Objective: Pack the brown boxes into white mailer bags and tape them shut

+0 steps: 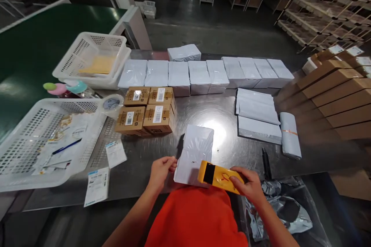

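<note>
A white plastic mailer packet (193,150) lies on the metal table in front of my red top. My left hand (164,168) is closed in a pinch at its lower left edge. My right hand (247,183) grips a yellow handheld device (223,178) with a black band near one end and red marks on its side. That device hangs over the packet's lower right corner, its far end pointing left. What the device is exactly, I cannot make out.
White wrapped packages (179,77) line the table's back. Brown boxes (159,117) stand left of centre, near a tape roll (112,104) and white baskets (52,179). Folded mailers (257,112), a rolled bundle (290,135) and a black pen (266,164) lie right. Labels (97,185) overhang the front edge.
</note>
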A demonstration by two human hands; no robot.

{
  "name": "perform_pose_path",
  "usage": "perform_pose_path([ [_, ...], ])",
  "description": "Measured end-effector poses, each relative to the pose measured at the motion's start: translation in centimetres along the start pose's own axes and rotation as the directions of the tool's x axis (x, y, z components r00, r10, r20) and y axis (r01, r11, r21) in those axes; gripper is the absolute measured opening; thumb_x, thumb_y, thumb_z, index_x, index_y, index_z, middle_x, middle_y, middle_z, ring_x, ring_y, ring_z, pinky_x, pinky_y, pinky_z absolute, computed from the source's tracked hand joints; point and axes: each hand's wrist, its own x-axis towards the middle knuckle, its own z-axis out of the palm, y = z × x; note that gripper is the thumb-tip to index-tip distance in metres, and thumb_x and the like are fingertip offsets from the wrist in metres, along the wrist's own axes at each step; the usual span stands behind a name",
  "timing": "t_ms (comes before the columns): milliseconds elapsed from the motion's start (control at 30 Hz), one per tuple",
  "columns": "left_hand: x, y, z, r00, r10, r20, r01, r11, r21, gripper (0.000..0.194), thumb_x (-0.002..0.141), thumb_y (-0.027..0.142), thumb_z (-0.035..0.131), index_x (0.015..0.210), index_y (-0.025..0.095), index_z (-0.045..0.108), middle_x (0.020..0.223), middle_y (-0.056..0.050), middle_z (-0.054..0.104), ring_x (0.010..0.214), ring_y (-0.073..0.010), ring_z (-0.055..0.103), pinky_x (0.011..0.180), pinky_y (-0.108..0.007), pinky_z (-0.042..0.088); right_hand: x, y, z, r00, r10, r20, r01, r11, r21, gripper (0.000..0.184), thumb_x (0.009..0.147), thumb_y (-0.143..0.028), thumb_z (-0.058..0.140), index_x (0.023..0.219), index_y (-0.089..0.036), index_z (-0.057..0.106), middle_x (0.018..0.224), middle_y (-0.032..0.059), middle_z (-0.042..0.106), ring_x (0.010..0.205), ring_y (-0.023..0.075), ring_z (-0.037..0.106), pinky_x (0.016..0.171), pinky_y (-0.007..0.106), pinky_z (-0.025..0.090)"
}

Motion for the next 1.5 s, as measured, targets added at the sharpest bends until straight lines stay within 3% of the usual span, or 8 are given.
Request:
perform_pose_path([
  [200, 3.3, -1.5, -0.3, 0.999, 0.052, -0.002, -0.051, 0.989, 0.136, 0.048, 0.057, 0.061, 0.068, 0.066, 0.014, 0.07, 0.056, -0.005, 0.065, 0.048, -0.0159, 0.056, 0.05, -0.028, 0.044, 1.1, 2.0, -0.3, 1.0, 0.021, 0.023, -0.019, 0.996, -0.088, 0.03, 0.082, -0.045, 0.062, 0.083, -0.017, 0.074, 0.07, 0.0052, 0.075, 0.055, 0.0175, 0.067, 0.05, 0.024, 0.05],
  [567, 5.6, -6.5, 1.2, 0.976, 0.219, 0.008, -0.199, 0.868, 0.456, 0.042, 0.076, 0.056, 0.048, 0.071, 0.019, 0.067, 0.065, -0.005, 0.068, 0.064, -0.0215, 0.062, 0.064, -0.031, 0.047, 1.0, 4.5, 0.9, 0.992, 0.058, 0.111, -0.037, 0.982, -0.183, 0.032, 0.086, -0.046, 0.058, 0.089, -0.018, 0.073, 0.071, 0.004, 0.073, 0.057, 0.0149, 0.064, 0.053, 0.024, 0.045],
  [733, 6.0, -8.5, 1.1, 0.974, 0.22, -0.061, -0.141, 0.79, 0.597, 0.036, 0.082, 0.048, 0.048, 0.092, 0.018, 0.065, 0.086, -0.008, 0.07, 0.084, -0.0243, 0.067, 0.078, -0.035, 0.051, 0.5, 5.9, 1.6, 0.995, 0.057, 0.078, -0.044, 0.985, -0.164, 0.034, 0.087, -0.046, 0.056, 0.09, -0.017, 0.073, 0.067, 0.0039, 0.072, 0.053, 0.0145, 0.061, 0.054, 0.025, 0.046],
  [900, 4.6, -7.8, 1.2, 0.937, 0.265, -0.226, -0.031, 0.71, 0.704, 0.048, 0.088, 0.038, 0.045, 0.122, 0.005, 0.054, 0.128, -0.026, 0.057, 0.124, -0.0354, 0.054, 0.099, -0.049, 0.046, 0.2, 6.6, 1.7, 0.996, 0.05, 0.067, -0.04, 0.99, -0.137, 0.032, 0.087, -0.045, 0.056, 0.091, -0.018, 0.072, 0.074, 0.0052, 0.074, 0.06, 0.0164, 0.066, 0.059, 0.026, 0.05],
  [1000, 3.1, -6.7, 4.0, 0.913, 0.407, -0.036, -0.227, 0.577, 0.785, 0.063, 0.09, 0.04, 0.047, 0.143, 0.007, 0.037, 0.156, -0.026, 0.03, 0.145, -0.0363, 0.03, 0.115, -0.052, 0.03, 0.3, 6.8, 1.6, 0.997, 0.034, 0.074, -0.025, 0.993, -0.113, 0.033, 0.087, -0.045, 0.056, 0.092, -0.017, 0.072, 0.076, 0.0059, 0.075, 0.062, 0.017, 0.067, 0.06, 0.027, 0.051],
  [1100, 2.5, -6.5, 6.6, 0.915, 0.369, 0.165, -0.342, 0.488, 0.803, 0.077, 0.088, 0.038, 0.053, 0.153, 0.009, 0.023, 0.162, -0.025, 0.017, 0.149, -0.0405, 0.019, 0.116, -0.059, 0.023, 0.3, 7.2, 1.7, 0.996, 0.023, 0.082, -0.015, 0.996, -0.091, 0.034, 0.089, -0.046, 0.055, 0.095, -0.017, 0.071, 0.079, 0.0068, 0.076, 0.066, 0.0179, 0.069, 0.061, 0.027, 0.051],
  [1333, 3.0, -7.5, 5.3, 0.919, 0.302, 0.254, -0.377, 0.483, 0.79, 0.084, 0.091, 0.046, 0.043, 0.156, 0.005, 0.01, 0.162, -0.025, 0.015, 0.151, -0.033, 0.017, 0.117, -0.049, 0.03, 0.1, 8.9, 1.8, 0.99, -0.016, 0.138, 0.018, 1.0, -0.011, 0.033, 0.092, -0.045, 0.052, 0.099, -0.018, 0.07, 0.084, 0.0075, 0.076, 0.072, 0.0185, 0.07, 0.068, 0.028, 0.052],
  [1500, 2.0, -6.1, 7.8, 0.876, 0.458, 0.149, -0.325, 0.334, 0.885, 0.086, 0.09, 0.049, 0.048, 0.156, 0.006, 0.013, 0.163, -0.028, -0.005, 0.151, -0.0418, 0.004, 0.116, -0.062, 0.02, -0.4, 9.9, 2.2, 0.989, -0.009, 0.147, 0.005, 1.0, 0.03, 0.032, 0.093, -0.042, 0.051, 0.102, -0.018, 0.07, 0.088, 0.0082, 0.076, 0.076, 0.0191, 0.071, 0.071, 0.028, 0.052],
])
